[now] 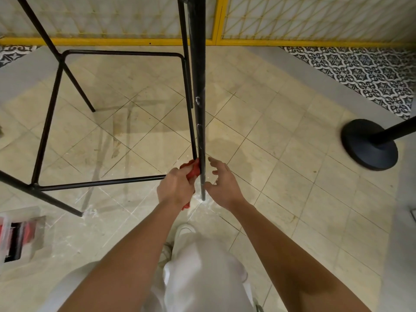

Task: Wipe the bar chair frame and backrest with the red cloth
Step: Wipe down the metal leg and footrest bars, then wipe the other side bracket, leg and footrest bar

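Head view: my left grip (175, 188) clutches crumpled red cloth (194, 168) against black metal chair leg (200, 109); my right grip (221, 183), three o'clock, fingers spread, empty

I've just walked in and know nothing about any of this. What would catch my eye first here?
Two bare arms reach down the middle of the view. The left hand holds a bunched red cloth against the low end of a tall black chair leg, and the right hand is spread open just right of it. Further right a round black stand base sits on the beige tiles, and a yellow-framed screen runs along the top.
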### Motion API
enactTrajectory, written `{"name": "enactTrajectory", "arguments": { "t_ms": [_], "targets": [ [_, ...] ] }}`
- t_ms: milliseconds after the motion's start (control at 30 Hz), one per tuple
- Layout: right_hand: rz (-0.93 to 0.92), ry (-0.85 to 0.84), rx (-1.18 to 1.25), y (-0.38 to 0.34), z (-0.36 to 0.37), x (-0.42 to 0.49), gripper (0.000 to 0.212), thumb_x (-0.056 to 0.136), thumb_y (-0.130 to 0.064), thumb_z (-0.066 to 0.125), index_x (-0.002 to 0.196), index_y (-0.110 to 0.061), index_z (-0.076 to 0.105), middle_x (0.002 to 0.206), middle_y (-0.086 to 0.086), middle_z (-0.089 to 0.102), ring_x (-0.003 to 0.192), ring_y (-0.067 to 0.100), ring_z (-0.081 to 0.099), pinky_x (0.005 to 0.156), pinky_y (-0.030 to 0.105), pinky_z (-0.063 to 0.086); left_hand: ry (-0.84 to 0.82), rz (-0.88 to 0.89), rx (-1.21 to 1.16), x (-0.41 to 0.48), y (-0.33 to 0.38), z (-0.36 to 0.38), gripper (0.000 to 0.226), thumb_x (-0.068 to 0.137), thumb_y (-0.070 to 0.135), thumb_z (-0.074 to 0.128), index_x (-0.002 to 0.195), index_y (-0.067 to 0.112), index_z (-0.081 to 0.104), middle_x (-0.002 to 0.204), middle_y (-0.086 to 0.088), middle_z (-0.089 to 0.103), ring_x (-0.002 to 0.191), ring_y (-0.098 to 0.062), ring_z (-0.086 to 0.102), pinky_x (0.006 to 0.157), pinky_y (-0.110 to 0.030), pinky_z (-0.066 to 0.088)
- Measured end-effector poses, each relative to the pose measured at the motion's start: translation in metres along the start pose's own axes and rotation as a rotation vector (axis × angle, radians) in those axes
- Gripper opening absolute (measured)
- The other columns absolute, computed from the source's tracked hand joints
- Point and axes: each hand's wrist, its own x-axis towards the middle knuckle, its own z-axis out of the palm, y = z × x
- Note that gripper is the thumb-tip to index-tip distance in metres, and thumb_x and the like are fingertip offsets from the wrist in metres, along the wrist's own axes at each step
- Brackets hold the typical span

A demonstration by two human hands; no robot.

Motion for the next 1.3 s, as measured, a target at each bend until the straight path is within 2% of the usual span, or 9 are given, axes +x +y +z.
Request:
{"name": "enactTrajectory", "arguments": {
  "t_ms": [133, 267, 367, 400, 500, 633, 1033, 1133, 1300],
  "targets": [
    [-0.003, 0.008, -0.006, -0.004, -0.005, -0.001, 0.066, 0.085, -0.011, 0.059, 0.144, -0.019, 0.031, 0.142, -0.001, 0.039, 0.126, 0.017, 0.042, 0.101, 0.038, 0.044, -0.049, 0.045, 0.071, -0.007, -0.006, -0.004, 0.032, 0.097, 0.038, 0.044, 0.127, 0.036, 0.055, 0.092, -0.003, 0.055, 0.082, -0.025, 0.059, 0.065, -0.031, 0.047],
    [-0.011, 0.007, -0.019, -0.011, -0.008, -0.006, 0.067, 0.085, -0.012, 0.061, 0.144, -0.019, 0.03, 0.143, -0.001, 0.038, 0.128, 0.018, 0.041, 0.101, 0.036, 0.044, -0.074, 0.054, 0.173, -0.005, -0.008, -0.022, 0.031, 0.098, 0.036, 0.042, 0.128, 0.039, 0.052, 0.095, 0.001, 0.05, 0.081, -0.021, 0.056, 0.062, -0.03, 0.044],
    [-0.018, 0.02, -0.025, -0.022, -0.016, -0.014, 0.068, 0.085, -0.012, 0.061, 0.145, -0.019, 0.029, 0.142, -0.001, 0.037, 0.127, 0.02, 0.042, 0.078, 0.023, 0.052, -0.049, 0.083, 0.133, -0.013, -0.002, -0.037, 0.031, 0.098, 0.035, 0.041, 0.127, 0.038, 0.051, 0.1, -0.001, 0.053, 0.084, -0.023, 0.059, 0.063, -0.033, 0.048],
    [-0.034, 0.032, -0.027, -0.028, -0.019, -0.018, 0.068, 0.085, -0.012, 0.061, 0.145, -0.019, 0.029, 0.142, 0.0, 0.038, 0.127, 0.02, 0.042, 0.078, 0.023, 0.052, -0.032, 0.104, 0.128, -0.019, 0.001, -0.044, 0.031, 0.098, 0.034, 0.041, 0.127, 0.038, 0.05, 0.101, -0.001, 0.053, 0.084, -0.024, 0.059, 0.063, -0.033, 0.049],
    [-0.072, 0.051, -0.044, -0.044, -0.031, -0.029, 0.067, 0.086, -0.015, 0.062, 0.145, -0.016, 0.029, 0.142, 0.004, 0.039, 0.13, 0.021, 0.039, 0.104, 0.036, 0.04, 0.002, 0.133, 0.134, -0.034, 0.01, -0.064, 0.032, 0.098, 0.033, 0.04, 0.129, 0.036, 0.047, 0.105, -0.002, 0.053, 0.087, -0.025, 0.059, 0.064, -0.032, 0.045],
    [-0.139, 0.072, -0.053, -0.074, -0.057, -0.055, 0.067, 0.087, -0.013, 0.06, 0.145, -0.014, 0.027, 0.145, 0.006, 0.036, 0.134, 0.022, 0.034, 0.11, 0.034, 0.032, 0.082, 0.188, 0.156, -0.059, 0.026, -0.099, 0.034, 0.097, 0.033, 0.043, 0.13, 0.036, 0.045, 0.108, -0.001, 0.054, 0.092, -0.027, 0.06, 0.068, -0.034, 0.047],
    [-0.347, 0.272, -0.104, -0.176, -0.156, -0.125, 0.062, 0.086, -0.02, 0.061, 0.142, -0.017, 0.034, 0.143, 0.006, 0.038, 0.129, 0.021, 0.04, 0.106, 0.03, 0.033, 0.295, 0.533, 0.236, -0.135, 0.113, -0.215, 0.031, 0.096, 0.032, 0.045, 0.127, 0.035, 0.044, 0.109, 0.0, 0.054, 0.099, -0.026, 0.058, 0.066, -0.032, 0.041],
    [-0.407, 0.318, -0.074, -0.204, -0.174, -0.142, 0.061, 0.087, -0.019, 0.06, 0.142, -0.017, 0.034, 0.143, 0.004, 0.037, 0.13, 0.021, 0.04, 0.107, 0.033, 0.034, 0.367, 0.584, 0.237, -0.15, 0.133, -0.246, 0.032, 0.097, 0.033, 0.045, 0.128, 0.035, 0.043, 0.112, 0.001, 0.052, 0.1, -0.024, 0.057, 0.07, -0.034, 0.046],
    [-0.517, 0.384, -0.085, -0.24, -0.199, -0.155, 0.057, 0.09, -0.023, 0.058, 0.141, -0.016, 0.035, 0.14, 0.003, 0.04, 0.131, 0.018, 0.038, 0.108, 0.033, 0.032, 0.534, 0.621, 0.293, -0.166, 0.158, -0.293, 0.031, 0.096, 0.035, 0.045, 0.128, 0.037, 0.043, 0.109, 0.002, 0.051, 0.096, -0.024, 0.059, 0.065, -0.034, 0.047]
  ]
}}
